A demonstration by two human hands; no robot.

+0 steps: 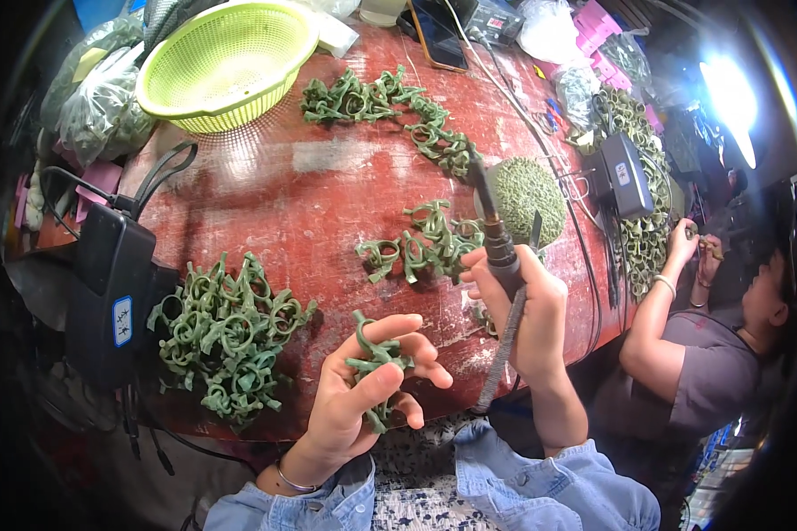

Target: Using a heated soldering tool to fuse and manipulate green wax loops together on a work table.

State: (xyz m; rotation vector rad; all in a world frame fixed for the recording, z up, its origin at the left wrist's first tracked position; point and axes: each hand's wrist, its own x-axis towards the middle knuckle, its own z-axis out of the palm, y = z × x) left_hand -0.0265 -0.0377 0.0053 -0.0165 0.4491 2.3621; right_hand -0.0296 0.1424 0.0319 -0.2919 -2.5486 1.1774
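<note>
My left hand point(363, 389) is closed around a few green ring-shaped pieces point(379, 361), its fingers curled and partly covering them. In my right hand point(536, 310) is a soldering iron point(496, 232) with a dark handle, held upright with its shaft pointing up and away; a ribbed cord hangs below it. A thin dark blade point(536, 228) sticks up beside the right fingers; I cannot tell whether I hold it. Just beyond my hands lies a small group of green rings point(429, 243). To the left is a bigger heap of green rings point(230, 341).
A yellow-green basket point(230, 62) stands at the far left of the red table point(328, 186). A round green grainy mound point(530, 199), a black box point(629, 177) and cables lie right of centre. Another black box point(106, 283) stands at left. A co-worker point(700, 354) handles pieces at right.
</note>
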